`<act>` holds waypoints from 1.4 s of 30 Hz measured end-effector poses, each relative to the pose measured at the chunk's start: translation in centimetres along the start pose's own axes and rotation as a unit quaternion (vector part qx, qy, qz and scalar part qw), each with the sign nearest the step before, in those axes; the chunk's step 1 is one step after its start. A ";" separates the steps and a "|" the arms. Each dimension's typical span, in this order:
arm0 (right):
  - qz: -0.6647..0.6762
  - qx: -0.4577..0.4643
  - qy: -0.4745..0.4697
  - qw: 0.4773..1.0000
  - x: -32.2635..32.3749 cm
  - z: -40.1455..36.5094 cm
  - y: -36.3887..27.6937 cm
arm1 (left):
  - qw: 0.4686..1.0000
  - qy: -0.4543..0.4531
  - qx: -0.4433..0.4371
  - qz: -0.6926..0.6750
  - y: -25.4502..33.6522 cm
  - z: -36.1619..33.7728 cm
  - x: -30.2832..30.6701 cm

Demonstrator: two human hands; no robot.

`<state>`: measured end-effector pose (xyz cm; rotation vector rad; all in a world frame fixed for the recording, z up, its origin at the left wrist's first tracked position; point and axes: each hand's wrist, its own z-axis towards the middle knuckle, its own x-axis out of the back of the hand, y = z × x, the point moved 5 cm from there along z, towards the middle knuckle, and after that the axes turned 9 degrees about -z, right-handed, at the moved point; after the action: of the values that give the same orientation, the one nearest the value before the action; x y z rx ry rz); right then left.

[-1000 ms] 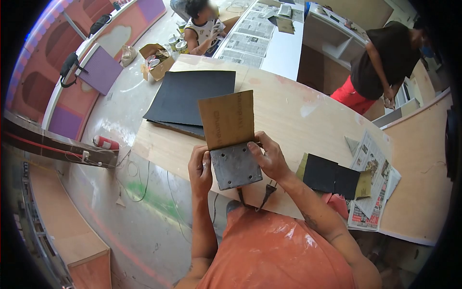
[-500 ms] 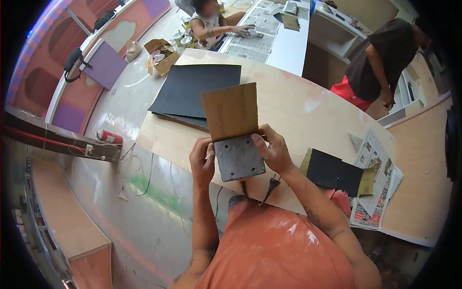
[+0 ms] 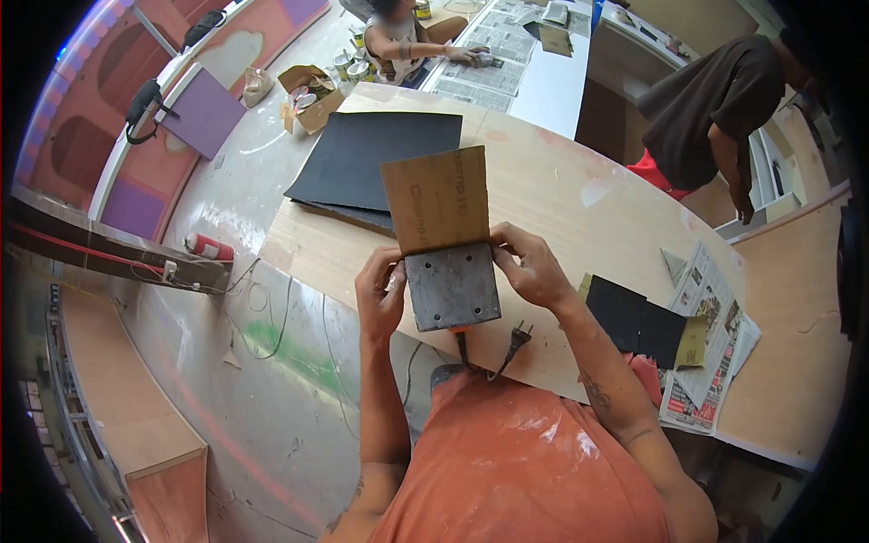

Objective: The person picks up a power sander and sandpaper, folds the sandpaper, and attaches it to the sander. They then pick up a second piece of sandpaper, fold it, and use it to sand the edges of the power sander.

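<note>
An electric sheet sander (image 3: 453, 288) is held upside down, its grey square pad with several holes facing up. A piece of sandpaper (image 3: 436, 201) with brown printed backing stands up from the pad's far edge. My left hand (image 3: 380, 291) is closed at the left edge, around the sander's side by the paper's lower corner. At the opposite corner my right hand (image 3: 534, 270) has its bent fingers on the sandpaper's lower edge, the thumb beside the pad. The sander's cord ends in a black plug (image 3: 520, 335) close to my body.
Large black sandpaper sheets (image 3: 380, 158) lie on the wooden table (image 3: 579, 217). Cut black pieces (image 3: 634, 317) and newspaper (image 3: 706, 353) are at right. One person (image 3: 398, 45) works at a newspaper-covered surface; another person (image 3: 715, 100) stands at right. A fire extinguisher (image 3: 208, 247) is at left.
My right thumb has come off the pad's corner and moved right. The sandpaper's printing shows more clearly. The person at right has lowered an arm.
</note>
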<state>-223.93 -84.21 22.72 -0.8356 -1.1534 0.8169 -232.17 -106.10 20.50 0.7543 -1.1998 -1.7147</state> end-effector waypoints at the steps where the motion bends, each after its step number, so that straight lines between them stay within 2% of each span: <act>1: 0.000 0.004 0.007 1.000 0.0 0.0 0.0 | 1.000 0.003 0.001 0.001 0.0 0.0 0.1; 10: -0.012 -0.015 0.047 0.999 -0.2 -0.3 -0.4 | 1.000 0.027 -0.006 0.002 0.2 -0.2 -0.3; 14: 0.007 -0.029 0.058 0.998 -0.6 -0.5 0.2 | 1.000 0.010 0.009 -0.011 -0.2 -0.5 0.1; 16: 0.050 -0.002 0.070 0.996 -1.6 -0.5 1.3 | 0.999 0.044 -0.003 0.004 -1.9 -1.3 1.2; 17: 0.032 0.035 0.079 0.996 -2.0 -0.3 2.3 | 0.996 0.062 0.053 0.041 -3.2 -1.6 2.0; 18: 0.013 0.037 0.077 0.996 -1.2 -0.8 0.7 | 0.999 0.018 0.010 0.041 -4.0 -1.4 2.6; 20: 0.033 0.025 0.118 0.992 -0.8 -1.2 0.1 | 0.996 0.049 0.023 0.070 -4.8 -1.4 3.4; 22: 0.001 0.027 0.135 0.990 -0.4 -2.0 -0.9 | 0.999 0.007 0.032 0.043 -1.4 -0.8 1.4; 24: 0.004 0.035 0.165 0.986 -0.7 -2.4 -1.0 | 0.994 -0.024 0.046 0.093 0.0 -0.7 0.8; 25: 0.023 0.024 0.162 0.986 -0.6 -2.6 -1.2 | 0.993 0.002 0.046 0.109 0.5 -0.8 0.5; 28: -0.010 -0.008 0.175 0.984 -0.3 -3.4 -2.4 | 0.982 -0.044 0.034 0.178 1.1 -0.4 -0.1; 36: -0.072 -0.016 0.261 0.963 -2.0 -4.1 -3.4 | 0.993 -0.047 0.039 0.096 0.5 -0.1 -0.6; 40: -0.099 0.011 0.304 0.947 -2.6 -4.8 -3.8 | 0.991 -0.096 0.008 0.094 0.6 0.2 -0.9; 42: -0.099 -0.026 0.308 0.946 -2.6 -5.4 -4.1 | 0.989 -0.125 0.019 0.071 0.0 0.8 -0.9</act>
<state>-218.72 -89.07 24.21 -0.9153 -0.6854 0.3152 -232.45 -105.02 20.74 0.4722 -1.4237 -1.7075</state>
